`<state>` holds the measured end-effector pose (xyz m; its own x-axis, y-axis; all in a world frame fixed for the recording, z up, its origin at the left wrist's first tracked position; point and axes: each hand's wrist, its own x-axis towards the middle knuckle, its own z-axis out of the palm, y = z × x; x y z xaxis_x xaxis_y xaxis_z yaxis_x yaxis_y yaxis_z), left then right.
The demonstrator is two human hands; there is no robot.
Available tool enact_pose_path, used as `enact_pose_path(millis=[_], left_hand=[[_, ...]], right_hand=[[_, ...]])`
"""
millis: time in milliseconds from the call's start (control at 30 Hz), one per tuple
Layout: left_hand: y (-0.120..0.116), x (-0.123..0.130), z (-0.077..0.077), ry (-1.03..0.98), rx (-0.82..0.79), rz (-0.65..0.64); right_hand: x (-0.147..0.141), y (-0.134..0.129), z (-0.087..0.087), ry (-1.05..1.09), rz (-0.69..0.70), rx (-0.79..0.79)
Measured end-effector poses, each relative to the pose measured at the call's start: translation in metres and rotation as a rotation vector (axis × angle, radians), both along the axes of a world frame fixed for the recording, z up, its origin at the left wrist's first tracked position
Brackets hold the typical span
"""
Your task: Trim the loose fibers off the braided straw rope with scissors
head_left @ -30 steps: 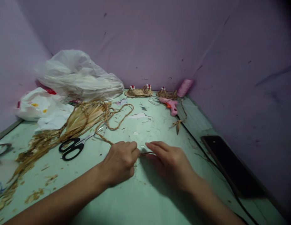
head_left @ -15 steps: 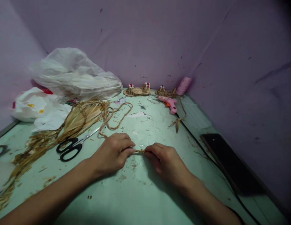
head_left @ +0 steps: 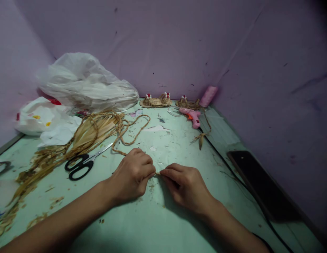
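Observation:
A braided straw cord (head_left: 138, 134) loops over the table from the pile of dried fibre and runs under my left hand (head_left: 137, 172). That hand is closed, pinching the cord between thumb and fingers. Close beside it, my right hand (head_left: 188, 184) pinches the cord too, near what looks like its end. Only a short bit of cord shows in the narrow gap between my fingertips. Black-handled scissors (head_left: 80, 167) lie left of my left hand, blades pointing toward the cord.
Dried straw strips (head_left: 97, 128) and a white plastic bag (head_left: 87, 84) sit at the left. Woven slipper-like pieces (head_left: 156, 102), a pink glue gun (head_left: 191, 116) and a pink roll (head_left: 208, 96) stand along the back. A black cable (head_left: 232, 168) passes a dark phone (head_left: 263, 186) at right.
The gap between my hands has narrowed, leaving less cord showing. My left hand has shifted slightly right along it. The camera view has moved a little.

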<state>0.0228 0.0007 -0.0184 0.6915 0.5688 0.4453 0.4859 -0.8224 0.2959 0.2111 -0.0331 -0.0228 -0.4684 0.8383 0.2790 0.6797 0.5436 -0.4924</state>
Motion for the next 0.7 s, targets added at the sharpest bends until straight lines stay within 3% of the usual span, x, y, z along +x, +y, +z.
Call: enact_pose_path(millis=[300, 567, 700], left_hand=[[-0.001, 0.000, 0.002, -0.018, 0.066, -0.002], [-0.016, 0.004, 0.006, 0.037, 0.198, 0.254], [-0.028, 0.008, -0.001, 0.001, 0.065, 0.314]], right_hand=[[0.000, -0.001, -0.007, 0.125, 0.005, 0.034], [0.002, 0.000, -0.006, 0.126, 0.060, 0.168], [0.001, -0.002, -0.006, 0.117, 0.066, 0.186]])
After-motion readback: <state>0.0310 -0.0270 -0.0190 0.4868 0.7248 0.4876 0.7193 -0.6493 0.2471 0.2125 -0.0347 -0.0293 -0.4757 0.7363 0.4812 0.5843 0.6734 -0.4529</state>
